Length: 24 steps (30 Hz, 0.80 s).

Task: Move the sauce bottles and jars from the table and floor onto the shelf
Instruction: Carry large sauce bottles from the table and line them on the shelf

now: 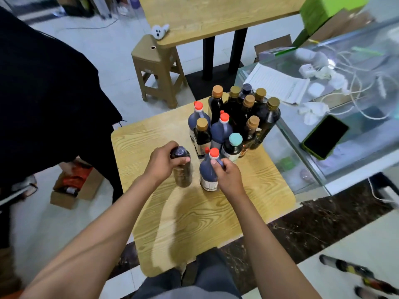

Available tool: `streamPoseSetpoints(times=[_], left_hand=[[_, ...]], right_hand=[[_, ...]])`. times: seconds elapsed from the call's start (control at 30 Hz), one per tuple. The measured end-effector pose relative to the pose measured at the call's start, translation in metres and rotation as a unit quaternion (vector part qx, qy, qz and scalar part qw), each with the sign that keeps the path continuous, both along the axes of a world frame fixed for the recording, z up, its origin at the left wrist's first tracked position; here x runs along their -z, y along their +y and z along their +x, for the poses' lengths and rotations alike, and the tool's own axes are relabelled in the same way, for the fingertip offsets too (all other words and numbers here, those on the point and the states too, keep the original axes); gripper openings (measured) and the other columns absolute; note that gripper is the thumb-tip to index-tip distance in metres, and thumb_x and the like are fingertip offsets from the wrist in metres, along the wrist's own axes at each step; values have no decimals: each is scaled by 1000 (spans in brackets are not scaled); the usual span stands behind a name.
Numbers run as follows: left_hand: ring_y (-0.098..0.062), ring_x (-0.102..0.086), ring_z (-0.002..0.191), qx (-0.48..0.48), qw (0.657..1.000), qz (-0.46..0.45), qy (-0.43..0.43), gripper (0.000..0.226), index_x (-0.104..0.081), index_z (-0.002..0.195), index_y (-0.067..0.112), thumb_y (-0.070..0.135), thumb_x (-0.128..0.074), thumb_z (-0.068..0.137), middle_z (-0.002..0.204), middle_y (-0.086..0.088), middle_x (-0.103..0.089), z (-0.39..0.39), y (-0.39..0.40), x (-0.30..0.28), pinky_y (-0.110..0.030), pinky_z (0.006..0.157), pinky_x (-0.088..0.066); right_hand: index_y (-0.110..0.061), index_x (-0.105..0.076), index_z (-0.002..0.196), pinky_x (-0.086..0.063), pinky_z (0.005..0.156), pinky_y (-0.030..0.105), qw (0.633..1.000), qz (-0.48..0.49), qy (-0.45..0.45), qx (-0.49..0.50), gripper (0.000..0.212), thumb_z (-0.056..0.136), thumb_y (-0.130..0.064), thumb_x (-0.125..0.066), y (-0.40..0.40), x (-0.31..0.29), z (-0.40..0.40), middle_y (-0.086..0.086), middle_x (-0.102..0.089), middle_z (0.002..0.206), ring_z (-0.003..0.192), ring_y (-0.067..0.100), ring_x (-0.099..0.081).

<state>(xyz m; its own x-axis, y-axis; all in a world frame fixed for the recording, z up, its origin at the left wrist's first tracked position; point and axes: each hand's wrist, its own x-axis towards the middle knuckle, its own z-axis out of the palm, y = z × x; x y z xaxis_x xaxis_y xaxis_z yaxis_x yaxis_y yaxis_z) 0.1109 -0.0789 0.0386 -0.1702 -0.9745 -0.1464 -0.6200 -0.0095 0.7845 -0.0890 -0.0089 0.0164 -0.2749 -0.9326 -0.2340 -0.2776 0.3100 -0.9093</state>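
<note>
Several dark sauce bottles with gold, red and teal caps stand clustered at the far right of the small wooden table point(151, 134). My left hand point(164, 162) grips the neck of a dark-capped brown bottle point(183, 175) standing near the table's middle. My right hand point(226, 175) holds the handle of a red-capped dark jug point(207, 173) just right of it. A teal-capped jar point(233, 147) stands directly behind the jug. No shelf is in sight.
A glass counter point(323, 169) with a black phone point(326, 137), papers and cables adjoins the table on the right. A brown stool point(157, 70) and a larger wooden table point(216, 16) stand beyond. A person in black is at left, beside an open cardboard box point(73, 188) on the floor.
</note>
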Motion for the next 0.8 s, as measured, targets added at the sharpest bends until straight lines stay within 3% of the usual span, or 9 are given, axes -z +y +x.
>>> streamPoseSetpoints(times=[0.13, 0.23, 0.37, 0.47, 0.6, 0.7, 0.8], left_hand=[[-10, -47, 68, 25, 997, 15, 69, 32, -61, 81, 16, 36, -84, 70, 73, 2, -57, -4, 32, -7, -28, 62, -38], [-9, -52, 69, 67, 991, 16, 115, 31, -65, 81, 19, 39, -84, 66, 75, 2, -64, -14, 55, -16, -29, 66, -42], [0, -58, 69, 117, 977, 33, 175, 18, -71, 82, 25, 25, -85, 70, 76, 10, -69, -35, 90, -39, -23, 68, -46], [1, -61, 74, 162, 960, 37, 226, 21, -74, 90, 23, 21, -85, 72, 82, 10, -71, -58, 121, -59, -19, 71, -48], [4, -61, 74, 230, 943, 39, 239, 28, -70, 79, 42, 26, -88, 66, 75, 26, -70, -102, 166, -86, -19, 75, -51], [-1, -63, 72, 298, 921, 42, 245, 22, -74, 78, 35, 40, -88, 62, 79, 15, -74, -142, 205, -106, -29, 74, -54], [2, -62, 70, 350, 905, 40, 238, 21, -74, 79, 32, 40, -87, 63, 76, 16, -74, -182, 248, -127, -25, 70, -52]], right_hand=[[-15, -35, 63, -27, 57, 33, 999, -11, -23, 31, 45, 96, -23, -65, 42, -19, 3, 5, -31, 61, 59, 16, -33], [-18, -31, 61, -26, 57, 31, 994, -17, -40, 101, 51, 91, -25, -72, 87, -39, 5, -3, -28, 57, 56, 12, -30], [-16, -32, 56, -24, 46, 21, 974, -40, -24, 223, 57, 81, -26, -82, 143, -67, 1, -5, -24, 52, 45, 5, -26], [-10, -38, 56, -25, 43, 18, 957, -50, -6, 284, 54, 78, -27, -84, 185, -88, -7, -3, -29, 49, 42, 3, -27], [-5, -44, 60, -26, 49, 26, 936, -62, 3, 348, 58, 72, -42, -87, 242, -112, -23, 6, -32, 58, 53, 12, -31], [-6, -46, 61, -26, 53, 30, 914, -71, 4, 399, 58, 71, -46, -86, 292, -133, -41, 6, -34, 61, 57, 14, -32], [-11, -52, 65, -29, 54, 30, 887, -89, 9, 454, 50, 70, -47, -86, 344, -155, -62, 6, -38, 61, 58, 13, -36]])
